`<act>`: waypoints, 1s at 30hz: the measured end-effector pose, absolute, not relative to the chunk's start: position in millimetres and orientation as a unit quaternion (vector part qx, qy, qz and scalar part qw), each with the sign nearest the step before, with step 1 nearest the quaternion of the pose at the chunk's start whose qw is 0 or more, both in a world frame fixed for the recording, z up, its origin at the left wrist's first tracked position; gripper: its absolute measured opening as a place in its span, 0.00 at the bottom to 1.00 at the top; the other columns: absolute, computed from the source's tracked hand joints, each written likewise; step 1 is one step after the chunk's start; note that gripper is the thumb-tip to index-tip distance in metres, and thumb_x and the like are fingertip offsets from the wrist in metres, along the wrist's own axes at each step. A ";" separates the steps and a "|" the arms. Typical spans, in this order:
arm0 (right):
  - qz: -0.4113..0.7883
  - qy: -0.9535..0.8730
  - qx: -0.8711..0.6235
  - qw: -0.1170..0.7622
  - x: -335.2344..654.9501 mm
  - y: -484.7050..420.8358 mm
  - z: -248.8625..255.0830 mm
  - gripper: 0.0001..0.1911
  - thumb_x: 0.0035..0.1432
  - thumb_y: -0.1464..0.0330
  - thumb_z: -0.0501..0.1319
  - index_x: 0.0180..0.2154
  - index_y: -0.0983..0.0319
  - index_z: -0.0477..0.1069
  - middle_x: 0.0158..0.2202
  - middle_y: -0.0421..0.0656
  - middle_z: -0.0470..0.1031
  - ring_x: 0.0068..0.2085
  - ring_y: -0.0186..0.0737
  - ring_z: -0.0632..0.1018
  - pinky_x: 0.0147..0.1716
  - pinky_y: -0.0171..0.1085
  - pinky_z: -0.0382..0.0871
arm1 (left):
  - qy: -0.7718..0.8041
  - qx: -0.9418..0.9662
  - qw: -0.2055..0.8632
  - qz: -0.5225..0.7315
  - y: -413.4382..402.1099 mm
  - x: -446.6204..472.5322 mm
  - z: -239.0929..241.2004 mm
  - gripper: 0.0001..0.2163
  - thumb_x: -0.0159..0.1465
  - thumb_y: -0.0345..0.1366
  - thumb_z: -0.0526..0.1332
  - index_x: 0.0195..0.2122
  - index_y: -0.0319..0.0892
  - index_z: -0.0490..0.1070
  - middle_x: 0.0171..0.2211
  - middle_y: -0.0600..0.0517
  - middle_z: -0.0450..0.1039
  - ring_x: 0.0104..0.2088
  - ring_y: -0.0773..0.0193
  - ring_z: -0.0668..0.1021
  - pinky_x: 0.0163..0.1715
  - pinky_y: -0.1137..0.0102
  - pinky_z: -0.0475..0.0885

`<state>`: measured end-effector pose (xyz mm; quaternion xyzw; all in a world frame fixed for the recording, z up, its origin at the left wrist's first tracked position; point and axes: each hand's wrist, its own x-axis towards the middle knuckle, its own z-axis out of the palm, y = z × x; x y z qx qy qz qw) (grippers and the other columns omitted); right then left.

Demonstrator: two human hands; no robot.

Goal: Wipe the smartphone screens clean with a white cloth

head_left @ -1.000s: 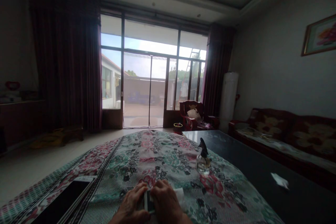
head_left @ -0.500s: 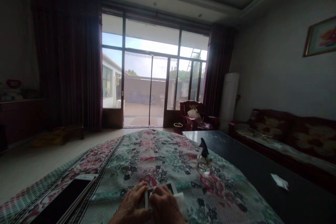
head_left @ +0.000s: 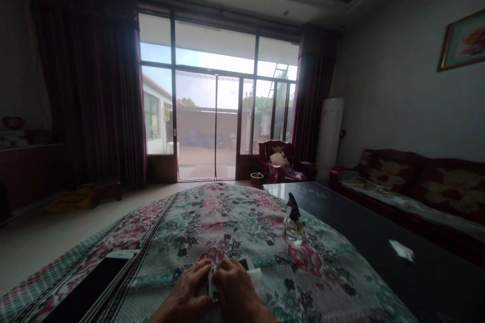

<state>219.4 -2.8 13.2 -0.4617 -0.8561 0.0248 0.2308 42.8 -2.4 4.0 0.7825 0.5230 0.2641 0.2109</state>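
At the bottom middle, my left hand [head_left: 187, 292] and my right hand [head_left: 235, 290] press together on a small flat device with a white edge [head_left: 247, 264], which looks like a phone. Both hands have their fingers curled over it, so most of it is hidden. A white cloth or tissue [head_left: 257, 280] lies under my right hand. All this rests on a floral cloth [head_left: 227, 222] spread over the table. A small clear spray bottle with a dark top [head_left: 292, 224] stands upright beyond my right hand.
A large dark phone or tablet [head_left: 89, 290] lies on the cloth at the lower left. The dark glossy table [head_left: 379, 232] holds a scrap of white paper [head_left: 401, 251]. A sofa [head_left: 417, 186] lines the right wall. Glass doors [head_left: 212, 121] and a red chair [head_left: 278, 161] stand ahead.
The view has tilted slightly. My hands have shifted a little over the small device, covering more of its white edge than half a second ago.
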 end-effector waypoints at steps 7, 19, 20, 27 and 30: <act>0.042 -0.846 -0.466 0.255 206.1 3.2 26.1 0.09 0.60 0.69 0.56 0.36 0.58 0.76 0.39 0.44 0.74 0.41 0.41 0.72 0.41 0.36 0.64 | 0.499 0.794 0.237 0.253 -10.6 51.1 26.6 0.32 0.43 0.28 0.60 0.53 0.51 0.70 0.59 0.55 0.67 0.61 0.53 0.65 0.60 0.66 0.61; 0.005 -0.875 -0.429 0.226 234.1 -12.4 -16.3 0.03 0.56 0.69 0.62 0.31 0.57 0.74 0.38 0.38 0.75 0.40 0.38 0.72 0.39 0.33 0.64 | 0.496 0.796 0.240 0.251 -8.0 50.9 23.1 0.26 0.45 0.31 0.65 0.49 0.48 0.74 0.58 0.51 0.67 0.60 0.50 0.65 0.60 0.64 0.61; 0.005 -0.875 -0.427 0.226 235.8 -13.3 -15.8 0.03 0.57 0.69 0.62 0.31 0.57 0.74 0.37 0.38 0.75 0.40 0.38 0.72 0.39 0.32 0.64 | 0.494 0.797 0.240 0.250 -9.0 51.3 25.1 0.26 0.45 0.32 0.65 0.48 0.48 0.74 0.58 0.51 0.67 0.60 0.50 0.66 0.60 0.64 0.61; 0.019 -0.842 -0.477 0.251 233.3 -9.0 14.2 0.08 0.61 0.71 0.57 0.32 0.58 0.74 0.38 0.40 0.75 0.41 0.39 0.72 0.42 0.35 0.63 | 0.518 0.775 0.257 0.254 -9.0 47.0 23.4 0.30 0.45 0.33 0.65 0.53 0.48 0.71 0.60 0.50 0.65 0.61 0.50 0.64 0.61 0.62 0.59; 0.033 -0.822 -0.501 0.270 227.2 -2.3 20.3 0.10 0.61 0.73 0.56 0.32 0.59 0.74 0.38 0.42 0.75 0.42 0.41 0.72 0.41 0.35 0.63 | 0.495 0.772 0.289 0.276 -7.2 43.9 22.5 0.29 0.45 0.32 0.63 0.52 0.47 0.72 0.59 0.52 0.66 0.61 0.52 0.64 0.60 0.64 0.59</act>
